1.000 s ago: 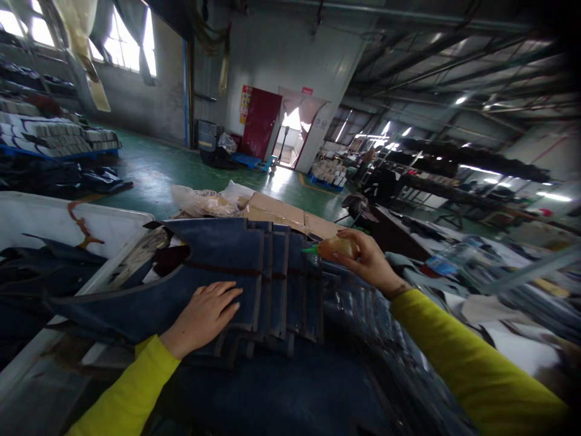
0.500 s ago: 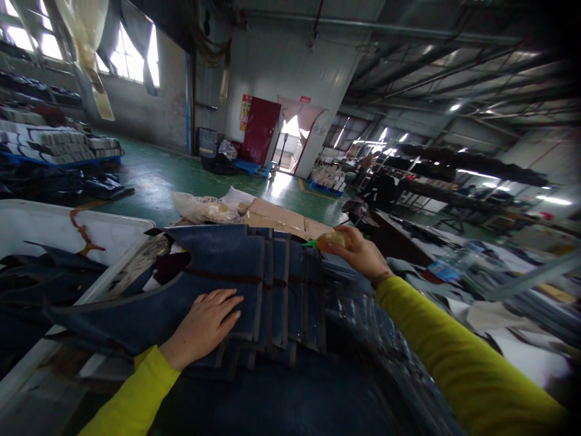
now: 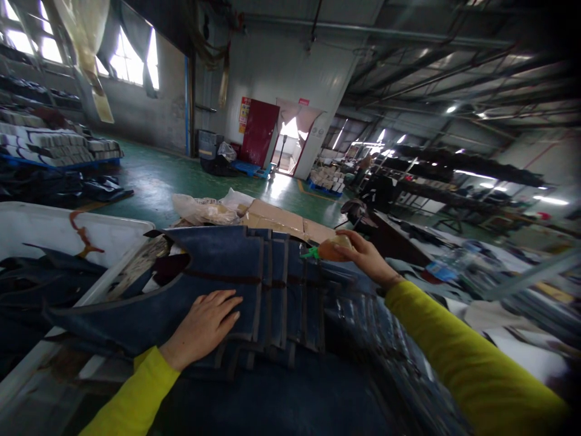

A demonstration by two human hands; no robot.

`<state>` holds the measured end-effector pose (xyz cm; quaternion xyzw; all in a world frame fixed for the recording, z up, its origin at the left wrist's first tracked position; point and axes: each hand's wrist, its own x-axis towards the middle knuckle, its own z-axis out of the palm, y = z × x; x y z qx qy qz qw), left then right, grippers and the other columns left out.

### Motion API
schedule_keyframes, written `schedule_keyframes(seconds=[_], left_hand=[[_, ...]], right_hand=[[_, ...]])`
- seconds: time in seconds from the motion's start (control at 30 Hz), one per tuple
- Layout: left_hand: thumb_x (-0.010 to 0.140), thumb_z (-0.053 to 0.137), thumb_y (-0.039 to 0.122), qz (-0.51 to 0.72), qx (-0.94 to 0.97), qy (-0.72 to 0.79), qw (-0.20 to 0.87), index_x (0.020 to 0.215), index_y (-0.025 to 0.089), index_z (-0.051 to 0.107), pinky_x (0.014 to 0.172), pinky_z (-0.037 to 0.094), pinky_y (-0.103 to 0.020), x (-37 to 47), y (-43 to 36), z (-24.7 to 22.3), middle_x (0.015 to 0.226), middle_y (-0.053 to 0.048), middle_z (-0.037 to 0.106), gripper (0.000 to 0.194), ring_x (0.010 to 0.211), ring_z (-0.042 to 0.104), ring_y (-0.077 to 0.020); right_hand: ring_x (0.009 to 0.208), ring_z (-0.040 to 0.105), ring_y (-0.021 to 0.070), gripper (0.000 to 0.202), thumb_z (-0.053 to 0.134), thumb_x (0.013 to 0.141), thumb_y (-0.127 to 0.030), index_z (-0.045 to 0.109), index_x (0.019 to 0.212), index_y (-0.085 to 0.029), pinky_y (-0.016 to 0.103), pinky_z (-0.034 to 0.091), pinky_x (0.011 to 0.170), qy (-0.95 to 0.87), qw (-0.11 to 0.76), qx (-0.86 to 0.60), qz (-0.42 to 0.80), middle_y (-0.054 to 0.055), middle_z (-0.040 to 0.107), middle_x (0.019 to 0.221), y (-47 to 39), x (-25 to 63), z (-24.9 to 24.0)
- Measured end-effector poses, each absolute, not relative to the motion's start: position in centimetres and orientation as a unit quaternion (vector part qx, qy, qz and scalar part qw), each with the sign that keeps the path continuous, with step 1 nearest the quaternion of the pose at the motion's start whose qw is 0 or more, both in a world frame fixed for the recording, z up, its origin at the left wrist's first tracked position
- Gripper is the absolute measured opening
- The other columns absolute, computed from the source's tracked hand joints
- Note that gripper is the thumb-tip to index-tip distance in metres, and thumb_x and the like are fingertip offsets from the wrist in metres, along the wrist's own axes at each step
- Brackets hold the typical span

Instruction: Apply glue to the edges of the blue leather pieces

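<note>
Overlapping dark blue leather-like pieces (image 3: 224,251) with pale grey edges lie fanned out in a row before me. My left hand (image 3: 204,327) rests flat on the front piece, its fingers stretched out. Above the far right end of the row, my right hand (image 3: 363,257) is wrapped round a squeeze bottle (image 3: 330,249) of amber liquid. The bottle is tilted, and its green nozzle (image 3: 311,253) points left over the upper edges of the pieces. Whether the nozzle touches them I cannot tell.
On the left stands a white bin (image 3: 122,225) with more dark pieces in it. Behind the row are a cardboard box (image 3: 276,218) and a crumpled plastic bag (image 3: 204,209). A clear bottle (image 3: 447,266) and cut sheets lie at right. Green floor (image 3: 158,172) stretches towards a doorway.
My right hand has shifted slightly towards me and to the right, and the bottle's green nozzle now sits a little lower. My left hand has stayed still.
</note>
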<state>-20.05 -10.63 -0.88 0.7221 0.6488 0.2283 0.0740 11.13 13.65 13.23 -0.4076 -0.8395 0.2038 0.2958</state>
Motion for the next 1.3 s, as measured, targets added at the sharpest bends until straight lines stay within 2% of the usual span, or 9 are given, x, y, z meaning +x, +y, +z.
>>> schedule_keyframes(seconds=[0.23,0.53,0.77,1.1,1.3], left_hand=[[0.092,0.028,0.047,0.225,0.721,0.650,0.082,0.126,0.032,0.048,0.096,0.034,-0.042,-20.1,-10.6,-0.9,0.134,-0.002,0.047,0.042,0.122,0.041,-0.0215],[0.092,0.028,0.047,0.220,0.716,0.656,0.092,0.126,0.032,0.048,0.097,0.033,-0.043,-19.9,-10.8,-0.3,0.135,-0.001,0.047,0.042,0.123,0.040,-0.0212],[0.092,0.027,0.047,0.220,0.713,0.658,0.101,0.126,0.034,0.047,0.099,0.032,-0.044,-20.0,-10.8,-0.4,0.135,-0.001,0.046,0.042,0.124,0.039,-0.0213],[0.092,0.028,0.046,0.228,0.716,0.653,0.095,0.127,0.031,0.047,0.098,0.032,-0.043,-19.9,-10.9,-0.1,0.135,-0.003,0.046,0.043,0.122,0.041,-0.0217],[0.092,0.028,0.047,0.231,0.716,0.651,0.098,0.126,0.032,0.048,0.097,0.032,-0.043,-20.0,-10.9,-0.2,0.135,-0.003,0.046,0.042,0.122,0.041,-0.0219]], right_hand=[[0.108,0.051,0.0255,0.044,0.056,0.078,-0.048,0.051,0.115,-0.025,0.039,0.043,0.092,-0.886,0.250,-0.363,0.146,0.005,0.056,0.117,12.0,12.6,13.4],[0.095,0.056,0.0259,0.049,0.058,0.074,-0.051,0.051,0.112,-0.020,0.041,0.045,0.086,-0.851,0.322,-0.408,0.078,0.009,0.058,0.105,12.7,10.1,13.4],[0.091,0.057,0.0237,0.050,0.059,0.073,-0.052,0.050,0.113,-0.022,0.037,0.048,0.082,-0.832,0.355,-0.392,0.168,0.007,0.058,0.103,11.5,6.5,15.0],[0.107,0.052,0.0261,0.049,0.058,0.076,-0.047,0.048,0.116,-0.021,0.042,0.044,0.091,-0.871,0.335,-0.347,0.089,0.008,0.054,0.112,13.9,5.2,13.5],[0.104,0.054,0.0259,0.047,0.058,0.076,-0.047,0.048,0.115,-0.022,0.042,0.046,0.089,-0.875,0.303,-0.357,0.124,0.007,0.056,0.110,12.8,5.2,14.0]])
